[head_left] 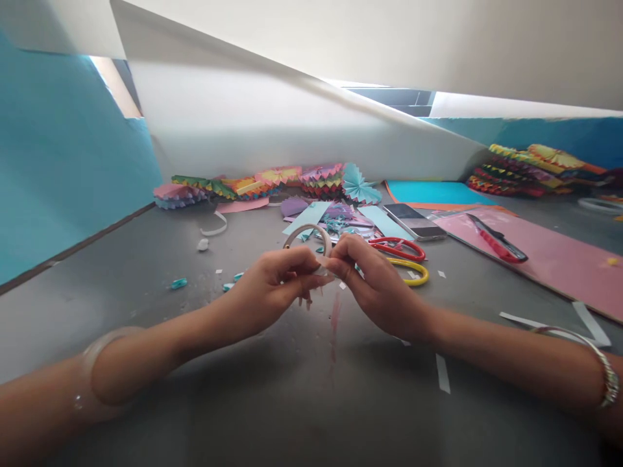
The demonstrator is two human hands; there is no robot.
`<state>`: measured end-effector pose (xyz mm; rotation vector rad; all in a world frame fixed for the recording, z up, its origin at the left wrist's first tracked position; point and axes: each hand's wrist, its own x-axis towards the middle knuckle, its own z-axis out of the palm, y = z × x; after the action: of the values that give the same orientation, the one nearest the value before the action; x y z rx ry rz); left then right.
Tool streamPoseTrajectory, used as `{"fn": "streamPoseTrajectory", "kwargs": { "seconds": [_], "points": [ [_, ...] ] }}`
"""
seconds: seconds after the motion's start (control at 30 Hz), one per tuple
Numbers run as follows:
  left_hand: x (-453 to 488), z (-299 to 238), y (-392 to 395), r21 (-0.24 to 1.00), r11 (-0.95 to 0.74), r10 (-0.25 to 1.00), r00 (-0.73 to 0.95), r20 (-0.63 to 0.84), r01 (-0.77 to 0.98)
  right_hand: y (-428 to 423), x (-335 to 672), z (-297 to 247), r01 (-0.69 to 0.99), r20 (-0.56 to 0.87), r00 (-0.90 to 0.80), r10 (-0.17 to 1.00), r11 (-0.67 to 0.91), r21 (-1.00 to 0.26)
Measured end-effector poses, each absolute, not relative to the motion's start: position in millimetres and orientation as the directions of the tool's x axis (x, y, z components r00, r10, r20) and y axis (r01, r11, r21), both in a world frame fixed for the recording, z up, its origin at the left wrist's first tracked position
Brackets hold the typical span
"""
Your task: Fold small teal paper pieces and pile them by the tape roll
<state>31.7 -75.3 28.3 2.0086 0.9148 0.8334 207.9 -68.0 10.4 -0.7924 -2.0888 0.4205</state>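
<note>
While both hands meet above the grey table (146, 311), a roll of clear adhesive tape (307, 235) stands on edge between them, its round opening turned toward the person and its core axis running roughly front to back. The left hand (265, 288) and right hand (374, 279) are pinched closed on the roll's lower edge and on a translucent strip of tape (321, 271), their fingertips almost touching. Just beyond the right hand lie red-handled scissors (396, 248) and yellow-handled scissors (409, 272), near a smartphone (413, 222) lying flat. Further right, a red utility knife (496, 239) rests on a pink card sheet (559, 266), while pleated paper fans (248, 183) in many colours line the table's far edge.
</note>
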Motion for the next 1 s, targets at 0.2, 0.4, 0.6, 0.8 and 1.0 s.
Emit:
{"fn": "streamPoseTrajectory", "kwargs": {
  "seconds": [0.2, 0.4, 0.6, 0.8, 1.0],
  "points": [
    [29.2, 33.4, -77.8, 0.648, -0.557, 0.805, 0.531, 0.266, 0.519, -59.7, 212.1, 2.8, 0.475, 0.705, -0.539, 0.46, 0.858, -0.197],
    [24.0, 31.9, -78.4, 0.722, -0.521, 0.786, 0.585, 0.198, 0.456, -63.1, 211.1, 3.8, 0.466, 0.671, -0.558, 0.489, 0.853, -0.234],
    [31.8, 26.1, -70.1, 0.877, -0.389, 0.808, 0.562, 0.177, 0.283, -69.8, 209.5, 3.2, 0.383, 0.575, -0.39, 0.72, 0.694, -0.61],
    [31.8, 31.1, -72.8, 0.621, -0.621, 0.756, 0.576, 0.312, 0.478, -60.4, 212.5, -1.1, 0.502, 0.698, -0.433, 0.571, 0.795, -0.339],
    [23.2, 23.2, -73.4, 0.356, -0.74, 0.672, 0.632, 0.385, 0.57, -55.5, 215.1, 0.2, 0.527, 0.675, -0.67, 0.309, 0.839, 0.139]
  ]
}}
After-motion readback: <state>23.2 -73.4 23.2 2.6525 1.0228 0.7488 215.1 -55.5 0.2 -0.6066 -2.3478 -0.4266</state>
